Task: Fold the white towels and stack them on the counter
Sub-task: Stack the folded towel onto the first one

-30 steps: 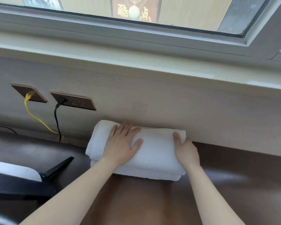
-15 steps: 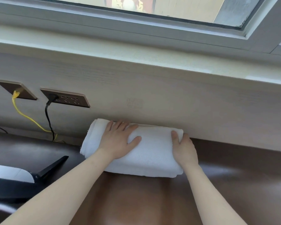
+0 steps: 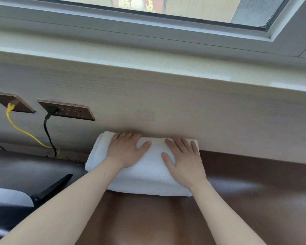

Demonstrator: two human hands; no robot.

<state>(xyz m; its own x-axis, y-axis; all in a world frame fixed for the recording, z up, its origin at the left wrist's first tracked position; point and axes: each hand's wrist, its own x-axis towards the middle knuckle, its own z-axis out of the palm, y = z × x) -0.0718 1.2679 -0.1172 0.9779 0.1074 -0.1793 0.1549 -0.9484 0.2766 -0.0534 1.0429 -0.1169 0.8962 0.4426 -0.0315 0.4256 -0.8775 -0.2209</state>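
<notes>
A stack of folded white towels (image 3: 148,175) lies on the dark brown counter (image 3: 245,200), pushed against the pale wall under the window. My left hand (image 3: 125,151) lies flat on the left half of the top towel, fingers straight and pointing at the wall. My right hand (image 3: 184,160) lies flat on the right half, fingers spread, thumb toward the middle. Both palms press down on the stack. The towel's far edge is partly hidden by my fingers.
Two brown wall sockets (image 3: 67,110) sit left of the towels, with a yellow cable (image 3: 25,133) and a black cable (image 3: 48,133) hanging to the counter. A black stand with a white part (image 3: 48,190) is at the lower left. The window sill (image 3: 166,68) juts out above.
My right hand has moved from gripping the stack's right end to lying flat on top of it. My left hand stays flat on the left half.
</notes>
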